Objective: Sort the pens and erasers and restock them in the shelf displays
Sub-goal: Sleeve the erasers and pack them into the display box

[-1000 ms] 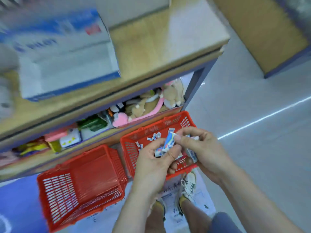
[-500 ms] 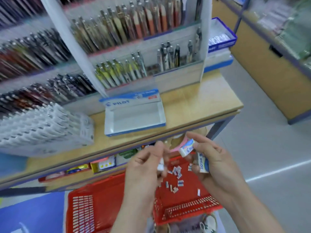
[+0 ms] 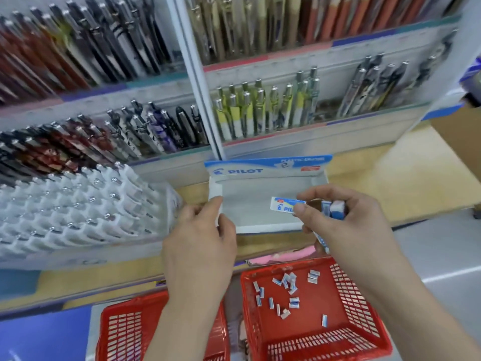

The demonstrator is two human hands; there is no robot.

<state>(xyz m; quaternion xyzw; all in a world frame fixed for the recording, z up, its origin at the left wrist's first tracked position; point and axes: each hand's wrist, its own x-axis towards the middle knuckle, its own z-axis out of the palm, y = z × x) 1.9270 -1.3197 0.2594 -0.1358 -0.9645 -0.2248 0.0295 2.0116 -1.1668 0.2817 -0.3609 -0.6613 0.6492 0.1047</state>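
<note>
Right hand (image 3: 346, 225) pinches one eraser (image 3: 283, 204) over the Pilot display box (image 3: 247, 217), spare erasers (image 3: 335, 208) curled into its palm; left hand (image 3: 200, 241) grips the box's left wall. Best to lay it flat in a corner, label up, starting a tidy row. Compared with half a second back, both hands are now off the red basket (image 3: 364, 293) and up at the box.

Both forearms bare, reaching fwd, backs of hands up toward me. L hand (image 3: 200, 238): index + thumb curled, and I read them as pinching the left wall of the display box (image 3: 250, 212). R hand (image 3: 346, 225): thumb + index pinch one eraser (image 3: 283, 205), other fingers curled round spare erasers (image 3: 335, 208).
</note>
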